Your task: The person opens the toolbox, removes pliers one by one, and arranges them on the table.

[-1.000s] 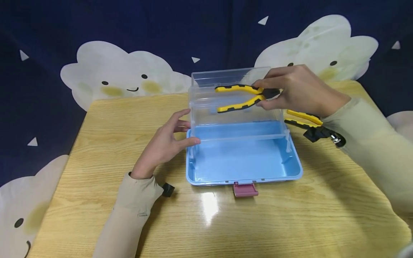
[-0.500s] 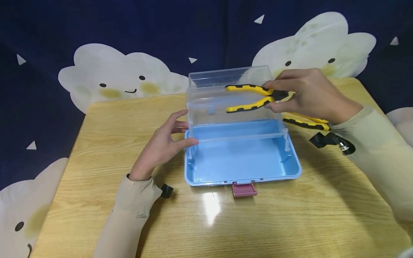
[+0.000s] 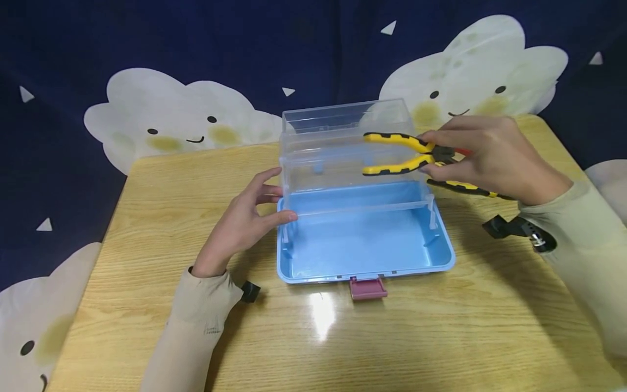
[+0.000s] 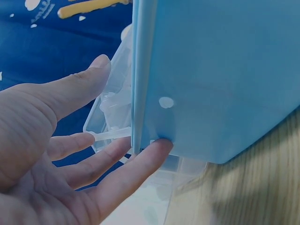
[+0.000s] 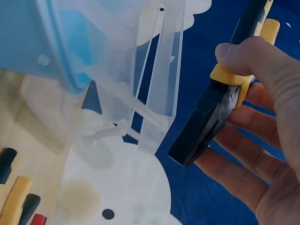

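My right hand pinches a pair of pliers near the pivot, thumb on one side and fingers on the other. Their yellow-and-black handles point left, spread apart, and overlap the clear trays in the head view. In the right wrist view the dark jaws are closed together. The blue toolbox stands with its lid raised and its clear tiered trays lifted over the back. At its left side, my left hand spreads its fingers, with a fingertip touching the blue wall.
Another yellow-and-black handled tool lies on the table right of the box, partly behind my right hand. A red piece shows there too. A maroon latch hangs at the box front. A dark cloud-patterned cloth hangs behind.
My right hand has moved to the right with the pliers, away from over the trays toward the box's right side. The left hand stays at the box's left side.
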Available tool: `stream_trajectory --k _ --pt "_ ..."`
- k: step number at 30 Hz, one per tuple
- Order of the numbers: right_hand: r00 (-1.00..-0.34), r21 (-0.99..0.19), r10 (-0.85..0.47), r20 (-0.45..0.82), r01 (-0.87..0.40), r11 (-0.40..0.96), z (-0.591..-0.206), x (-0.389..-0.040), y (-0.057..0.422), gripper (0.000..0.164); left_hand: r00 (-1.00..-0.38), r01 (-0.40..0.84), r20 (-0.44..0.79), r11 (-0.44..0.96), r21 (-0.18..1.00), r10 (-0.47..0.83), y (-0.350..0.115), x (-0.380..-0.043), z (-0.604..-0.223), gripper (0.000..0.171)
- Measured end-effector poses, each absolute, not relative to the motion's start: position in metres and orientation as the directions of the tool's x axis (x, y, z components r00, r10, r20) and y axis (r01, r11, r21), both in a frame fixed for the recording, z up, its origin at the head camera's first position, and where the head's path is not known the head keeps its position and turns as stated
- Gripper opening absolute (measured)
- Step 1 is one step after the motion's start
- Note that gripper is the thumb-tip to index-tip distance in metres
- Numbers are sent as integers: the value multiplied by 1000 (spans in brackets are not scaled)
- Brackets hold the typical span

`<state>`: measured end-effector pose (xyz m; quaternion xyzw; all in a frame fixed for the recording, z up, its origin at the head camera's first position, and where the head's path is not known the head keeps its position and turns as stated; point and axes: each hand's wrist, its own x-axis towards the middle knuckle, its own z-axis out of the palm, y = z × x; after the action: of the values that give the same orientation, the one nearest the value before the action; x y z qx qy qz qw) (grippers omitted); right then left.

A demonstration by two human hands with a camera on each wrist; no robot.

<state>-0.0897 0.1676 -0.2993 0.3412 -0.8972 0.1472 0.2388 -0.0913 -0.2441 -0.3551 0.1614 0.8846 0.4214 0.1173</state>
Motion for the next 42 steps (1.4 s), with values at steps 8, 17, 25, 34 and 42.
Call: stream_trajectory --k 8,17,25,34,42 --pt "-638 -142 -477 604 -675 724 -317 -80 187 45 -922 160 -96 596 787 374 -242 -91 -354 91" --pt "-646 -187 -432 630 -665 723 -331 -77 200 73 -924 161 -92 595 787 371 -243 -92 -356 91" --pt "-668 -173 -391 633 -614 770 -341 -73 214 82 -925 176 -81 607 775 371 -243 -91 -355 91" --pt "-693 -222 -359 625 -598 770 -350 -71 231 80 -923 174 -85 604 778 376 -242 -92 -357 92" --pt "-706 -187 -387 593 -589 786 -352 -71 242 69 -923 169 -87 595 786 376 -243 -92 -357 90"
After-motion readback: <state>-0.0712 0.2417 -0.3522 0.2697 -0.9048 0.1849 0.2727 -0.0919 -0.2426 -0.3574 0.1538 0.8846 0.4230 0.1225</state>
